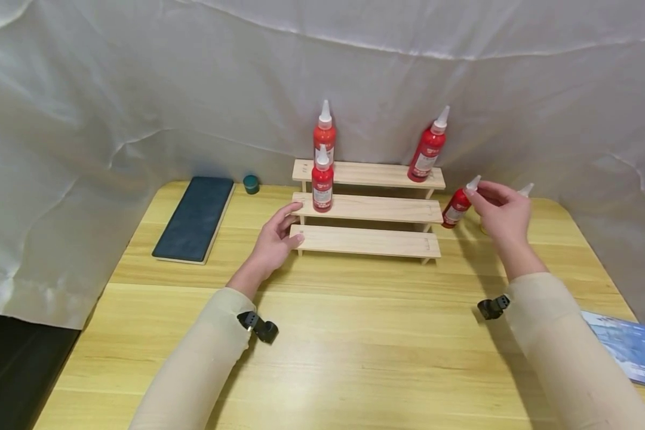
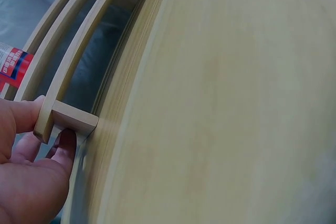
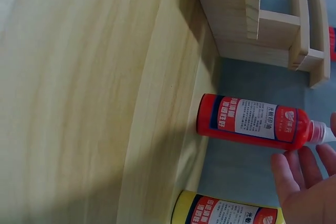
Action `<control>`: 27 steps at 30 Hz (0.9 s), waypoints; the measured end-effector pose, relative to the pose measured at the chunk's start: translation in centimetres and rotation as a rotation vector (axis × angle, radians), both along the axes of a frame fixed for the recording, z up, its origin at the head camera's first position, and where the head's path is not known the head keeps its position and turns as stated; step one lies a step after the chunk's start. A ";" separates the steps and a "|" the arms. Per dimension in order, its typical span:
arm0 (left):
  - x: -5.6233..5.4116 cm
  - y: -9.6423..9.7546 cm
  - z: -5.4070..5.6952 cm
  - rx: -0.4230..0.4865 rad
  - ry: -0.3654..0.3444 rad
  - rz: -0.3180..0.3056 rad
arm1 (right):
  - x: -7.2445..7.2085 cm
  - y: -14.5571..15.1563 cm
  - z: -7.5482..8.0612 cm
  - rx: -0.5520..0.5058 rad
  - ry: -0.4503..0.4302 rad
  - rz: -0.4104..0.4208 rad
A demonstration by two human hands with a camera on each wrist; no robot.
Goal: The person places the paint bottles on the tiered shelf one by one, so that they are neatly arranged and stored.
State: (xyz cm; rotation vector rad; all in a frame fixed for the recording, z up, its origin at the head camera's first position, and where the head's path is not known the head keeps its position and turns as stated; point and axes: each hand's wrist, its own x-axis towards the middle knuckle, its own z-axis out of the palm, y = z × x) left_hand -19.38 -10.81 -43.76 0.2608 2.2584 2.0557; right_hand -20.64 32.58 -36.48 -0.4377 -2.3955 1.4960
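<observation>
While your left hand (image 1: 272, 240) holds the left end of the wooden rack (image 1: 365, 240) between thumb and fingers, your right hand (image 1: 506, 210) pinches the held bottle (image 3: 252, 121) at its white nozzle (image 1: 473, 183). The rack is pale, bare wood with visible grain: three narrow, flat, straight-edged tiers, stepped upward toward the back on short legs. The held bottle is a glossy red cylinder with rounded shoulders, a tapered tip and a printed label. The table (image 1: 355, 334) has a yellowish wood-grain surface; behind it hangs a satiny, creased grey cloth (image 1: 220, 77).

Relative to your right-hand grip, the held bottle's body extends downward and toward the rack, lying just beside the rack's right end. You cannot tell whether its base touches the table. A yellow bottle (image 3: 226, 211) is near it, mostly hidden behind your right hand in the head view. On the top tier, one red bottle (image 1: 325, 134) occupies the left end and a second red bottle (image 1: 426, 156) the right; a third red bottle (image 1: 322, 190) is on the middle tier, at the left.
</observation>
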 end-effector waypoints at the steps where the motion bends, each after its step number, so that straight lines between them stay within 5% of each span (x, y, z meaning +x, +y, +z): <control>1: 0.0 0.0 0.0 -0.003 -0.001 0.002 | -0.2 0.0 0.0 0.011 -0.017 0.000; 10: 0.1 0.0 0.1 0.003 0.003 0.002 | -1.3 -0.5 -0.6 0.142 -0.142 0.005; 27: 0.0 -0.1 0.0 0.021 -0.004 -0.008 | -0.7 -0.3 -0.8 0.124 -0.104 -0.005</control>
